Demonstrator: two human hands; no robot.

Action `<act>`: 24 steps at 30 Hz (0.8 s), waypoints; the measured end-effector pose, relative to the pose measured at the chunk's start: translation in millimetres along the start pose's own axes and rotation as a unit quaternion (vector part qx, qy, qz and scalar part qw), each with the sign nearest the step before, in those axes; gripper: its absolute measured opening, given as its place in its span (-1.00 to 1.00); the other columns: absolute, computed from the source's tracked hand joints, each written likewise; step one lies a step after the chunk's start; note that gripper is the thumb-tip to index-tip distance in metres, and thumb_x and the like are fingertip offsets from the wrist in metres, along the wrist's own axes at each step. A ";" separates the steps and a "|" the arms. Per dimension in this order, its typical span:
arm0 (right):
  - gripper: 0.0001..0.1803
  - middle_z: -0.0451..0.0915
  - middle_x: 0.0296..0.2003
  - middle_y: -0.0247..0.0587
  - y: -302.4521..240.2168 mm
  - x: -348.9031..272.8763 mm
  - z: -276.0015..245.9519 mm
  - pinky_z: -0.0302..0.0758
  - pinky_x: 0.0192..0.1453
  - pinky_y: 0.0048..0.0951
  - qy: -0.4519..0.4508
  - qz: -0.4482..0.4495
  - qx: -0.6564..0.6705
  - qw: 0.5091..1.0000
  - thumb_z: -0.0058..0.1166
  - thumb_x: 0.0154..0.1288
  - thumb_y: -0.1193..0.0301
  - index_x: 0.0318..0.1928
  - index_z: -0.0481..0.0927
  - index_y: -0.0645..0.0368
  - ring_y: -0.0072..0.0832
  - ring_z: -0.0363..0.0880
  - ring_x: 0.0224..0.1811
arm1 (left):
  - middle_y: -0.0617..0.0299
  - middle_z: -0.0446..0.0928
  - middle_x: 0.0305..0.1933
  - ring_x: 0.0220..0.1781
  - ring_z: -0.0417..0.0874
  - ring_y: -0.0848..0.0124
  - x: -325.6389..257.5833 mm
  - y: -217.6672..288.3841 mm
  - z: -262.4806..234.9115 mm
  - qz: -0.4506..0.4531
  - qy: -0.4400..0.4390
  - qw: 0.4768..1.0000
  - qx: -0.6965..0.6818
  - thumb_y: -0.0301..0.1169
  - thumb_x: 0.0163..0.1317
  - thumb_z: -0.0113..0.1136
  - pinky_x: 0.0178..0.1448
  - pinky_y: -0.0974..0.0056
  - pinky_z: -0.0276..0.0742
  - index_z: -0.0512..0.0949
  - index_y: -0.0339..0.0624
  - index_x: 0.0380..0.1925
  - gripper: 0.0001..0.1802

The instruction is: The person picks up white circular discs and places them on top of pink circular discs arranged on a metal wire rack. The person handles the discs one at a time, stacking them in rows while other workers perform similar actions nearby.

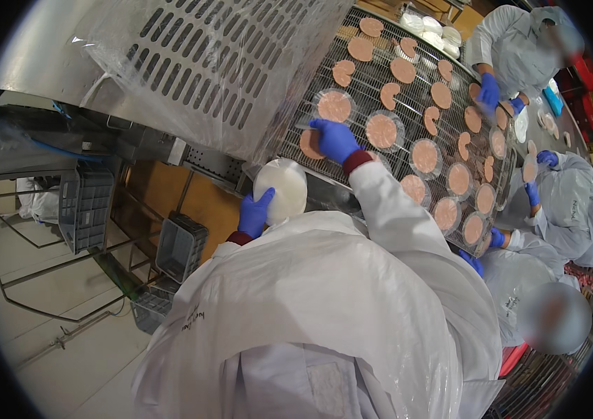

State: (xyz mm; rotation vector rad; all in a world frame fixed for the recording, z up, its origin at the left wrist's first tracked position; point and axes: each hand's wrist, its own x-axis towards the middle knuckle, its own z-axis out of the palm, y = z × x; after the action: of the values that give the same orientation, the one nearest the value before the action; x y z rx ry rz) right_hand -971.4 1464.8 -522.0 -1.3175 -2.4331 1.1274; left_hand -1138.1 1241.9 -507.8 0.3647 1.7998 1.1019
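My left hand (pixel 254 213), in a blue glove, holds a stack of round white discs (pixel 282 188) against my white coat, just below the belt's edge. In a matching blue glove, my right hand (pixel 335 140) reaches onto the wire mesh conveyor belt (pixel 380 91) and rests on a pink round patty (pixel 308 144) at its near edge. Several more pink patties, such as one beside my fingers (pixel 382 130), lie across the belt, some on clear round discs, some with a notch cut out.
A perforated steel machine cover (pixel 198 63) draped in clear plastic stands left of the belt. Grey crates (pixel 87 206) sit on a frame by the floor at left. Other workers in white coats and blue gloves (pixel 490 91) stand along the belt's right side.
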 end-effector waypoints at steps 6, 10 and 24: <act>-0.60 0.58 -0.09 -0.05 57.7 -47.1 74.3 0.46 0.05 -0.29 0.043 -0.032 0.323 0.945 0.16 0.16 0.30 -0.03 0.52 0.25 -0.19 0.54 -0.02 | 0.15 0.61 -0.22 -0.27 0.62 0.43 31.5 -9.0 14.8 0.021 -0.061 0.998 -0.001 -0.34 0.14 0.31 -0.15 0.32 0.54 0.53 -0.33 -0.11 -0.63; -0.71 0.61 -0.30 -0.15 2.6 -76.4 15.2 0.47 -0.10 -0.34 -0.017 0.079 0.288 0.954 0.08 0.26 0.31 -0.14 0.57 0.28 -0.36 0.56 -0.26 | 0.18 0.61 -0.21 -0.27 0.61 0.45 38.0 2.2 35.8 0.043 -0.106 0.993 0.004 -0.34 0.15 0.32 -0.14 0.34 0.53 0.54 -0.31 -0.10 -0.63; -0.79 0.64 -0.25 0.00 -1.0 25.8 68.9 0.49 -0.12 -0.30 0.077 -0.080 0.278 0.954 -0.01 0.23 0.45 -0.17 0.60 0.23 -0.21 0.62 -0.20 | 0.15 0.61 -0.23 -0.26 0.61 0.44 57.9 11.3 -3.9 0.073 -0.036 0.996 -0.025 -0.31 0.19 0.27 -0.15 0.34 0.53 0.53 -0.37 -0.11 -0.64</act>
State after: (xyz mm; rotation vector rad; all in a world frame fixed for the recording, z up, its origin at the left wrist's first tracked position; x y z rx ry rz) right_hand -1019.0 1446.9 -575.2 -0.9669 -1.8681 1.4541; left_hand -1172.6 1283.9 -531.3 0.5067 1.7005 1.2177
